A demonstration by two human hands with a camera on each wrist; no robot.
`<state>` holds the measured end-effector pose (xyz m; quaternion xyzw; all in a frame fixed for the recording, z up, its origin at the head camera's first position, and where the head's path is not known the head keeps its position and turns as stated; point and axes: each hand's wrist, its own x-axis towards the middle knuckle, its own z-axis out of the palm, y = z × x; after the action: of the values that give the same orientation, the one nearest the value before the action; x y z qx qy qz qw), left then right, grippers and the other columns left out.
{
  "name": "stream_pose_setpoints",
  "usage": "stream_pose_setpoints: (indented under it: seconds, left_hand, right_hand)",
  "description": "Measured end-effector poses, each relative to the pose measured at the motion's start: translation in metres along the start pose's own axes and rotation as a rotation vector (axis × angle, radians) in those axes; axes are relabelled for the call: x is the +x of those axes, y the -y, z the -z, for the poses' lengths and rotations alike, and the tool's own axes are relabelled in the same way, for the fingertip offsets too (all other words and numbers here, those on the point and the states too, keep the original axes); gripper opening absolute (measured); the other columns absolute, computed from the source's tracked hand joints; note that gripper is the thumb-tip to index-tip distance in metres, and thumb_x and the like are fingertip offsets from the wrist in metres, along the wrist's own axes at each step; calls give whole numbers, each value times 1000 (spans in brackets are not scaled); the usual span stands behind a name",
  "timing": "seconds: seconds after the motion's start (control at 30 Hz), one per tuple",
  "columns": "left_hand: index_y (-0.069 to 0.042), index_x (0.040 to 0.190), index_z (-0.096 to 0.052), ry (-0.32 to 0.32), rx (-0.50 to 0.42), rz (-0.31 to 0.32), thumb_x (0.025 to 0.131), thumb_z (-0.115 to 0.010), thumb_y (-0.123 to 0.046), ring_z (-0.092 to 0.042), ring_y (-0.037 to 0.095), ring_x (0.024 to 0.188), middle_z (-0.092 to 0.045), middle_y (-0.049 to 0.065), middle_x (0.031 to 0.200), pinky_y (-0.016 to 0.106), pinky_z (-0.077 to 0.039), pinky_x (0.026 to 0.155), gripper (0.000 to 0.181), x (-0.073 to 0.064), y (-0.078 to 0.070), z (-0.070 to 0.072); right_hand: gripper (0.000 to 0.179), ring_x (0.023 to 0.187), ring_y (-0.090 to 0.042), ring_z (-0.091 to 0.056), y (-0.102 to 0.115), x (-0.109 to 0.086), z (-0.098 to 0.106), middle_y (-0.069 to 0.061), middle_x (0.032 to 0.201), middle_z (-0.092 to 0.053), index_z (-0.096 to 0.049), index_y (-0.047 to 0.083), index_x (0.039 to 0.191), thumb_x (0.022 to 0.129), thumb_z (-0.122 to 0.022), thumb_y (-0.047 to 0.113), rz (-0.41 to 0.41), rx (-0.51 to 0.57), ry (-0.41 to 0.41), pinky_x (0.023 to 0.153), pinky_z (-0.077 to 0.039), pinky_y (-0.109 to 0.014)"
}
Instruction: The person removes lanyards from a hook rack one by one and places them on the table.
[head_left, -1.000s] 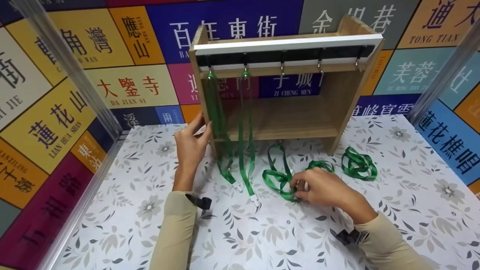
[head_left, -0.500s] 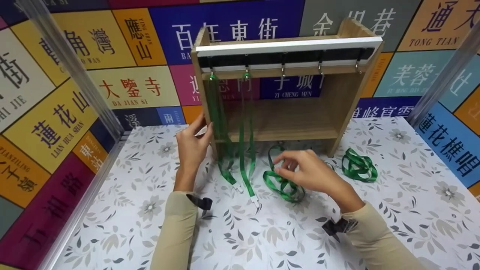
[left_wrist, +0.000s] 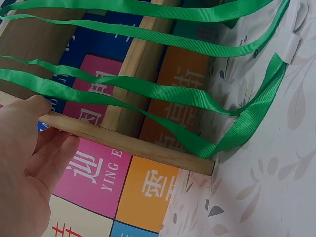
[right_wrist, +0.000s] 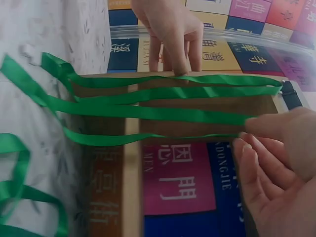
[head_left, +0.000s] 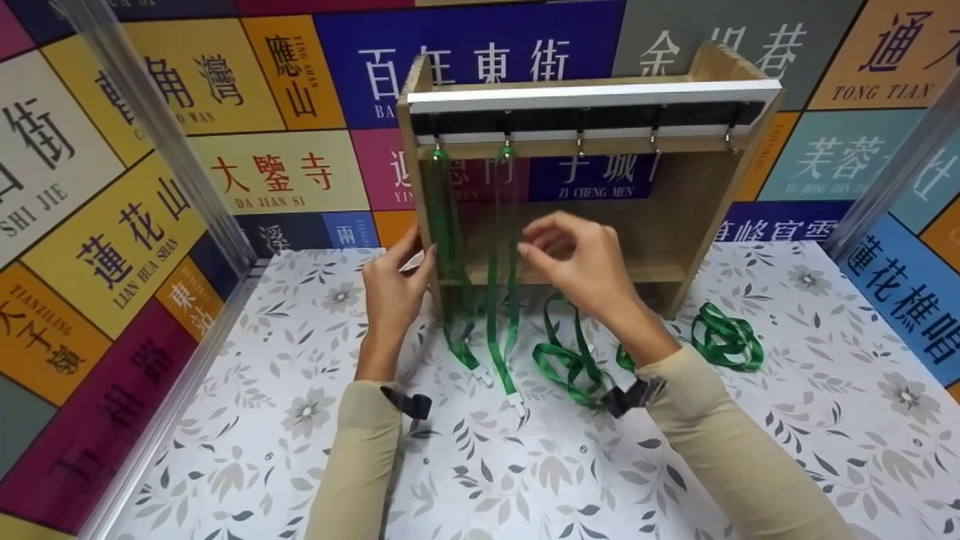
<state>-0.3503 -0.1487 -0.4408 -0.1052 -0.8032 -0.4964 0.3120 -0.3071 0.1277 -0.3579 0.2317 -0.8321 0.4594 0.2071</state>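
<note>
A wooden rack [head_left: 694, 202] carries a row of metal hooks [head_left: 580, 142]. Two green lanyards [head_left: 493, 322] hang from its leftmost hooks, their white clips [head_left: 516, 405] lying on the table. My left hand [head_left: 397, 289] grips the rack's left side panel, thumb on one face and fingers on the other, as the left wrist view shows. In front of the rack my right hand [head_left: 581, 259] is raised, fingers loosely bent, with the fingertips close beside the second hanging lanyard. Its thumb [right_wrist: 266, 123] overlaps the straps in the right wrist view.
A loose green lanyard [head_left: 566, 367] lies before the rack. Another, mostly hidden by my right forearm, lies beside it, and a coiled lanyard [head_left: 726, 337] rests at the right. The flower-printed tabletop [head_left: 247, 442] meets walls of coloured sign panels [head_left: 277, 172].
My right hand has left the loose lanyards on the table and moved up and left to the second hanging lanyard. The left hand keeps its grip on the rack's side.
</note>
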Motion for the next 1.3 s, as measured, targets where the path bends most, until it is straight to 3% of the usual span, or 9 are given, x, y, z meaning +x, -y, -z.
stream_pose_setpoints:
  seconds: [0.1, 0.3, 0.57, 0.7, 0.83, 1.0, 1.17, 1.3]
  left_hand:
    - [-13, 150, -65, -2, -6, -7, 103, -77, -24, -76, 22, 124, -74, 10, 139, 33, -68, 87, 50, 0, 0, 0]
    - [-15, 150, -65, 1, -15, -6, 103, -77, -24, -76, 23, 124, -75, 10, 139, 35, -68, 87, 49, 0, 0, 1]
    - [-13, 148, -66, -11, -16, -14, 102, -78, -23, -76, 24, 123, -75, 12, 137, 34, -68, 85, 49, 0, 1, 1]
    - [-13, 149, -66, -5, -14, -9, 102, -78, -23, -76, 24, 124, -75, 12, 137, 35, -68, 87, 49, 1, 0, 0]
    - [-13, 149, -65, -5, -9, -10, 103, -77, -24, -76, 24, 124, -75, 12, 138, 39, -68, 88, 50, 1, 1, 1]
    - [-13, 150, -65, -8, 3, -14, 103, -77, -24, -76, 23, 123, -75, 12, 137, 35, -68, 87, 50, 2, 1, 1]
    - [-14, 150, -65, -5, 2, -16, 102, -78, -25, -76, 22, 123, -75, 11, 137, 33, -68, 87, 50, 2, 1, 1]
    - [-14, 149, -65, -10, 5, -10, 102, -78, -24, -76, 24, 123, -75, 11, 137, 36, -68, 87, 50, 1, 0, 0]
  right_hand:
    - [20, 83, -14, -75, 10, 14, -3, -6, 95, -81, -80, 6, 110, 95, -86, 18, 13, 26, -86, 77, -63, -18]
    - [29, 90, -14, -74, 28, 36, -13, -10, 102, -80, -78, 4, 114, 95, -86, 26, 20, 56, -203, 82, -66, -26]
    - [34, 85, -10, -73, 44, 56, -21, -3, 95, -80, -80, 5, 111, 99, -81, 37, 38, -19, -280, 74, -61, -20]
    - [33, 82, -11, -73, 49, 63, -19, -3, 92, -81, -82, 7, 106, 101, -78, 39, 32, -45, -316, 75, -60, -24]
    - [31, 78, -11, -74, 53, 68, -17, -3, 89, -82, -84, 9, 101, 101, -78, 40, 21, -102, -327, 76, -62, -28]
    - [24, 75, -10, -76, 55, 69, -14, -3, 88, -84, -85, 8, 96, 100, -79, 30, 26, -161, -320, 72, -59, -20]
    - [17, 73, -10, -75, 57, 65, -12, -3, 85, -83, -84, 6, 93, 100, -78, 22, 56, -128, -322, 69, -54, -13]
    - [14, 73, -8, -71, 60, 59, -8, -2, 85, -81, -83, 7, 93, 99, -78, 19, 91, -81, -318, 69, -55, -15]
